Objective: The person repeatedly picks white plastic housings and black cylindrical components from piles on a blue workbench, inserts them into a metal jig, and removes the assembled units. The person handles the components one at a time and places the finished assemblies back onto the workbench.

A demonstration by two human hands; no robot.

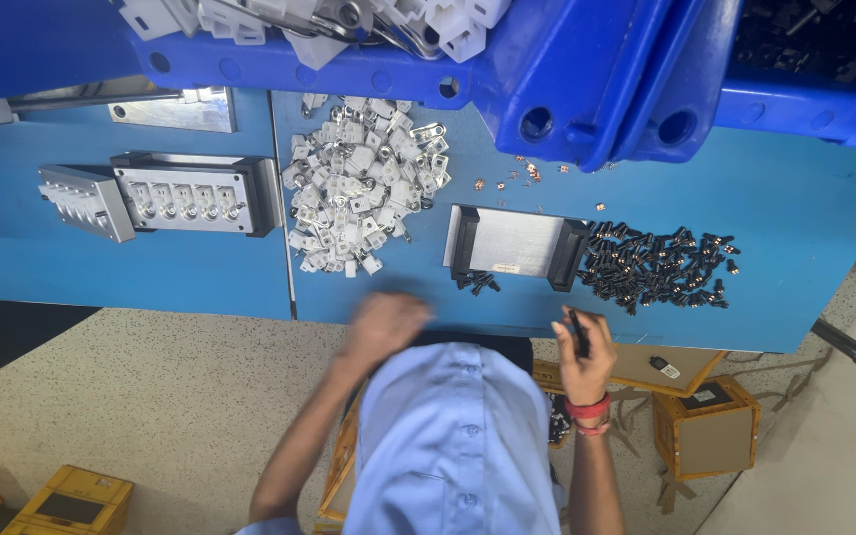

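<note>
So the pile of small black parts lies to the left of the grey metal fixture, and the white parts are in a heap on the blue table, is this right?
Not quite. In the head view, the pile of small black parts lies to the right of the grey metal fixture, not the left. The rest holds: the white parts are in a heap on the blue table.

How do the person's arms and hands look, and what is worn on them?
Both forearms are bare. The left hand is blurred, with nothing visibly worn. The right hand has red bands around the wrist. A light blue buttoned shirt covers the body.
</note>
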